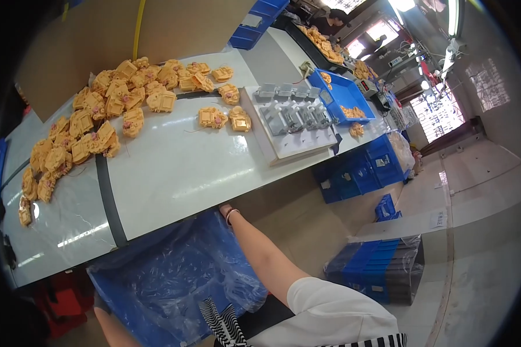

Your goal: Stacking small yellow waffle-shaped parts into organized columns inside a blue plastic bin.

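Note:
My right forearm reaches up from the lower right. My right hand (226, 209) is at the front edge of the white table (173, 173) and mostly tucked under it, so its fingers are hidden. It is just above a large blue plastic bag (173, 277) that hangs open below the table edge. My left forearm enters at the lower left behind that bag, and the hand itself does not show. On the table, well away from both hands, lies a heap of yellow-orange moulded parts (98, 121). Two more of these parts (224, 118) lie beside a white board carrying grey metal fixtures (289, 115).
A blue tray (344, 95) with more orange parts sits past the board. Blue crates (359, 173) are stacked under the table's far end. A wrapped stack of blue bins (382, 269) stands on the floor at right. Another person works at the far bench (330, 23). A red object (63, 301) is at lower left.

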The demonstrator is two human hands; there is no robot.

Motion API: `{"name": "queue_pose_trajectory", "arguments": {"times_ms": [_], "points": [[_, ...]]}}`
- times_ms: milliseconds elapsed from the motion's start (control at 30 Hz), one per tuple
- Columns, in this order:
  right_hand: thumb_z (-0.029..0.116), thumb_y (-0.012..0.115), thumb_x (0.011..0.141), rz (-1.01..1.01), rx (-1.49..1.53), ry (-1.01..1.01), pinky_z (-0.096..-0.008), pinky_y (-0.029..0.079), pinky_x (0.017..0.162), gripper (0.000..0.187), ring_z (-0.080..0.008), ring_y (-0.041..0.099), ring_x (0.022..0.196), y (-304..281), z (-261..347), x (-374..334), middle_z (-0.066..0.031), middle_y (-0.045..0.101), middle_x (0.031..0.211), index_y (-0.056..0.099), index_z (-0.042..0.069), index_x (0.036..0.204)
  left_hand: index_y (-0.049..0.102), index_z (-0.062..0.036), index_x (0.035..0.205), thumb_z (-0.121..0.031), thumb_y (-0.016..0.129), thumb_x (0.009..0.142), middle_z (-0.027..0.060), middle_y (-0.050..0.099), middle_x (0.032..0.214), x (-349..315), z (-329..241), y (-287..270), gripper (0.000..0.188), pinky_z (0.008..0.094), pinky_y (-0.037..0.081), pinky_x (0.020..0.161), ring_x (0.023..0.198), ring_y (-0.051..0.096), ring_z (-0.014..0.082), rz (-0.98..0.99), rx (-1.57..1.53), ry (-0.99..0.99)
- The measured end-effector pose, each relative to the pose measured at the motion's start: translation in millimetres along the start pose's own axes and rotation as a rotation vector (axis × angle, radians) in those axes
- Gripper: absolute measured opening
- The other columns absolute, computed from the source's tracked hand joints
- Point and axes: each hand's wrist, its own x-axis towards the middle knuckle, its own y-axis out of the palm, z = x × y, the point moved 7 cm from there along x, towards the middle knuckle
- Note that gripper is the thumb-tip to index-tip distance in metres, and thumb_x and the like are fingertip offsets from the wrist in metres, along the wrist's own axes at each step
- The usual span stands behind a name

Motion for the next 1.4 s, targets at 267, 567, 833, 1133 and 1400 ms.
{"name": "queue_pose_trajectory", "arguments": {"times_ms": [267, 567, 833, 1133, 1400], "points": [[0.052, 0.045, 0.091, 0.125, 0.916, 0.460, -0.0349, 0.034, 0.104, 0.068, -0.0280, 0.045, 0.126, -101, 165, -261, -0.0184, 0.048, 0.135, 0.043, 0.000, 0.135, 0.038, -0.0085, 0.139, -0.026, 0.038, 0.096, 0.0096, 0.047, 0.137, -164, 70, -86, 0.047, 0.0428, 0.040, 0.099, 0.122, 0.047, 0.0296, -0.065, -0.148, -0.173], [0.048, 0.059, 0.084, 0.381, 0.823, 0.419, -0.0386, 0.040, 0.097, 0.072, -0.0320, 0.052, 0.117, -113, 164, -439, -0.0209, 0.055, 0.124, 0.036, 0.002, 0.135, 0.039, -0.0085, 0.136, -0.027, 0.049, 0.089, 0.0126, 0.048, 0.133, -173, 75, -32, 0.051, 0.0437, 0.045, 0.091, 0.114, 0.050, 0.0307, -0.230, -0.236, -0.179], [0.028, 0.057, 0.087, 0.261, 0.573, 0.389, -0.0440, 0.045, 0.090, 0.046, -0.0417, 0.056, 0.106, -111, 181, -425, -0.0265, 0.059, 0.112, 0.043, 0.006, 0.125, 0.040, -0.0084, 0.133, -0.028, 0.058, 0.083, 0.0153, 0.050, 0.130, -205, 99, -42, 0.057, 0.0446, 0.049, 0.084, 0.107, 0.054, 0.0317, -0.422, -0.317, -0.181], [0.031, 0.057, 0.087, 0.310, 0.557, 0.406, -0.0431, 0.044, 0.093, 0.049, -0.0392, 0.055, 0.110, -121, 191, -411, -0.0245, 0.058, 0.117, 0.043, 0.004, 0.126, 0.040, -0.0083, 0.129, -0.028, 0.069, 0.076, 0.0183, 0.051, 0.126, -294, 151, -41, 0.064, 0.0456, 0.054, 0.077, 0.100, 0.057, 0.0329, -0.647, -0.411, -0.244], [0.042, 0.066, 0.076, 0.296, 0.227, 0.070, -0.0398, 0.042, 0.099, 0.072, -0.0365, 0.050, 0.118, -175, 137, -402, -0.0242, 0.051, 0.126, 0.043, 0.002, 0.131, 0.034, -0.0151, 0.136, -0.034, 0.072, 0.074, 0.0167, 0.046, 0.128, -393, 147, -6, 0.075, 0.0499, 0.049, 0.078, 0.106, 0.053, 0.0345, -0.975, -0.250, -0.264]]}}
